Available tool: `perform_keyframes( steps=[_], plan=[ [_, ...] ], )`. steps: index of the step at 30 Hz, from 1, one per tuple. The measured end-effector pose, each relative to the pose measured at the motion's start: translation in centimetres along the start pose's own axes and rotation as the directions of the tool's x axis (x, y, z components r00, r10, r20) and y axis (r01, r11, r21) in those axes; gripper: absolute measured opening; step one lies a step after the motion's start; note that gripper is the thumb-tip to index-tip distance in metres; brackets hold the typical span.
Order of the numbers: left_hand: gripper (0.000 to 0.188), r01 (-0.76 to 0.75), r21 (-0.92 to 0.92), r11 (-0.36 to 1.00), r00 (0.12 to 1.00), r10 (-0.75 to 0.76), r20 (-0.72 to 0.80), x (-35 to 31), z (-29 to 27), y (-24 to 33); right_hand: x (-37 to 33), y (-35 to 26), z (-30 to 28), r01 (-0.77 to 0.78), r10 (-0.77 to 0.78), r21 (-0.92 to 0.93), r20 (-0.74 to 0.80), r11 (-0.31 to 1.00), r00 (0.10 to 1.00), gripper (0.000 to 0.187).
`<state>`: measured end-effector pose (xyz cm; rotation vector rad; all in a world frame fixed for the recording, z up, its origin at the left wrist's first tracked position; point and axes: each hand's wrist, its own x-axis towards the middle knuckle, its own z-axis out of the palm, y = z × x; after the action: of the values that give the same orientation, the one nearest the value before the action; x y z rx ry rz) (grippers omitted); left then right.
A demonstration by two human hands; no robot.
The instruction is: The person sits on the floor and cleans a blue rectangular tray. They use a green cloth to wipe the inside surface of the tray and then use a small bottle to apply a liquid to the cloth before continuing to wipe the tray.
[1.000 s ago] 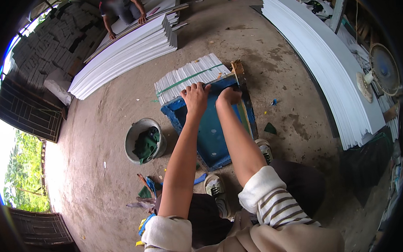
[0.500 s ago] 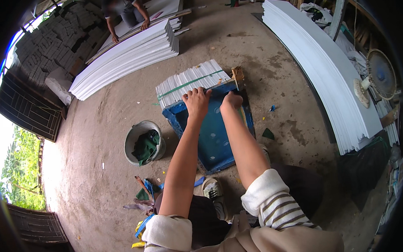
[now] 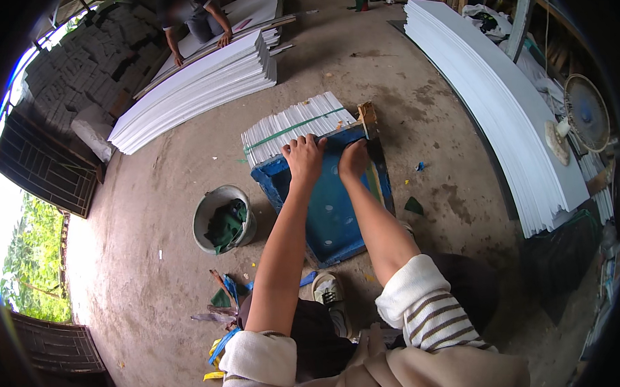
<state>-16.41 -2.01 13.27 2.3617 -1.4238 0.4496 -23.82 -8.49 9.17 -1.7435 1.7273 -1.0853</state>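
A blue wooden frame point(image 3: 266, 188) stretched with blue-green mesh, like a printing screen, lies in front of me. My left hand point(image 3: 303, 159) is curled over its far bar, fingers on top. Inside the frame, near the far right corner, my right hand point(image 3: 353, 160) is closed and bent at the wrist. Whatever it holds, if anything, is hidden under the hand. Beyond the far bar sits a stack of white sheets point(image 3: 295, 126) tied with a green strap. A rough wood block point(image 3: 367, 116) is fixed at the frame's far right corner.
Left of the frame stands a grey bucket point(image 3: 200, 228) with dark green cloth point(image 3: 228, 223) in it. Long white panels point(image 3: 197, 88) lie at the far left, where another person works. More panels point(image 3: 491, 105) and a fan point(image 3: 586, 114) are on the right.
My right hand has turned at the wrist and shifted slightly nearer to me inside the frame. The left hand stays on the far bar.
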Motion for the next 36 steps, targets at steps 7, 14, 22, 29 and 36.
perform_keyframes(
  steps=[7,14,22,29,36],
  plan=[
    [0.041,0.011,0.004,1.0,1.0,-0.011,0.028,0.0,0.0,0.1,0.7,0.3,-1.1,-0.056,0.058,-0.024,0.083,0.998,0.995,0.019],
    [0.041,-0.021,0.018,1.0,0.996,0.022,-0.084,0.0,0.4,-0.2,1.1,2.8,-0.3,0.136,-0.137,0.11,-0.006,0.984,0.991,0.024],
    [0.039,0.012,-0.005,1.0,0.999,-0.012,0.041,-0.2,-0.3,0.2,1.1,4.6,0.1,0.34,-0.313,0.35,-0.131,0.873,0.941,0.019],
    [0.037,-0.008,-0.014,1.0,1.0,0.008,-0.001,0.1,0.0,0.0,0.4,3.8,0.3,0.357,-0.289,0.423,-0.22,0.833,0.932,0.018],
    [0.037,-0.007,-0.002,1.0,1.0,0.008,0.01,0.6,0.6,-0.3,0.4,4.5,0.5,0.306,-0.285,0.427,-0.114,0.851,0.952,0.02]
  ],
)
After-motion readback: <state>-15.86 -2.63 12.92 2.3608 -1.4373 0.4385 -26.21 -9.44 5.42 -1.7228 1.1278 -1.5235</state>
